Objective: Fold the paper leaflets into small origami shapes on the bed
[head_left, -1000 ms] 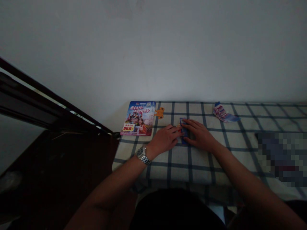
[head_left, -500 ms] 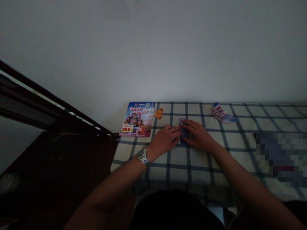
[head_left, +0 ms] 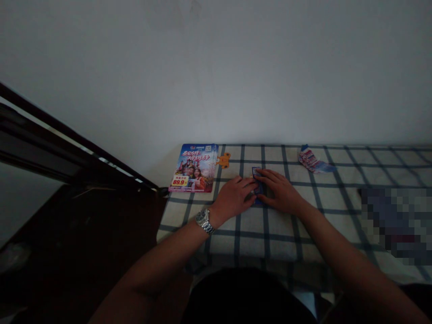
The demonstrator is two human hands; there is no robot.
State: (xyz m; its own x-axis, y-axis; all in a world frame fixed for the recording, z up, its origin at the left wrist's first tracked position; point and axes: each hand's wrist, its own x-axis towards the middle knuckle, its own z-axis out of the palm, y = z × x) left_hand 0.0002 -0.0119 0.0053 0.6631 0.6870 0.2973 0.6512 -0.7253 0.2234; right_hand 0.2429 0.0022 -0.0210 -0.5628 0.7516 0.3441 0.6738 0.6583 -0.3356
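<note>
A narrow strip of folded blue leaflet (head_left: 256,171) lies on the checked tablecloth, between my two hands. My left hand (head_left: 236,196), with a metal watch (head_left: 204,220) on the wrist, pinches the strip's left side with bent fingers. From the right, my right hand (head_left: 278,191) grips the strip, fingertips near its far end and thumb lower down. The fingers cover much of the strip's middle.
A stack of printed leaflets (head_left: 194,168) lies at the back left, beside an orange bear-shaped piece (head_left: 223,160). Folded, pleated paper (head_left: 313,161) rests near the wall (head_left: 256,76). A blurred-out dark item (head_left: 394,225) is at the right.
My left hand has shifted slightly along the strip, its fingers reaching a little further onto it. My right hand stays nearly in place.
</note>
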